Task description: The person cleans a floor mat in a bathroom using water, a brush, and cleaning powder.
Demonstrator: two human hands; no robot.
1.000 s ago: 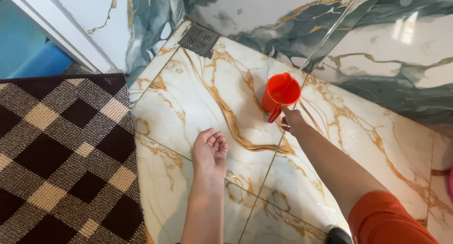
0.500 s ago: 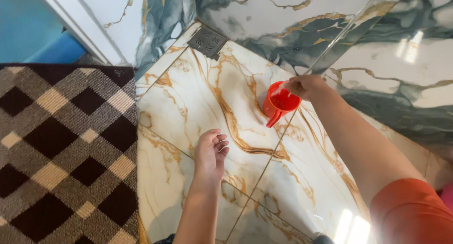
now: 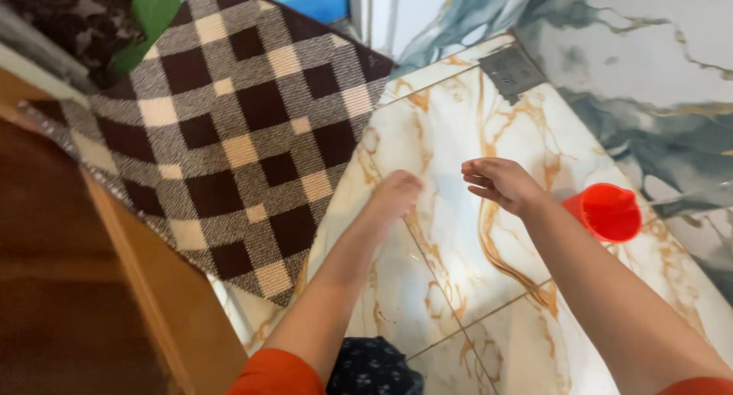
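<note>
My left hand (image 3: 393,196) rests flat on the white and gold marble floor tile (image 3: 450,135), fingers together and pointing away from me. My right hand (image 3: 500,183) hovers just above the tile with its fingers loosely curled and nothing in it. A red plastic mug (image 3: 608,211) stands on the floor to the right of my right wrist, apart from the hand. Both forearms come out of orange sleeves.
A brown and cream checked mat (image 3: 229,128) lies to the left of the tile. A square floor drain (image 3: 510,70) sits near the blue-grey marble wall (image 3: 649,82). A wooden panel (image 3: 84,288) fills the lower left. Dark patterned cloth (image 3: 374,368) shows at the bottom.
My right hand has let go of the red mug and moved left, away from it. The view has swung to the left, bringing the mat and the wooden panel in.
</note>
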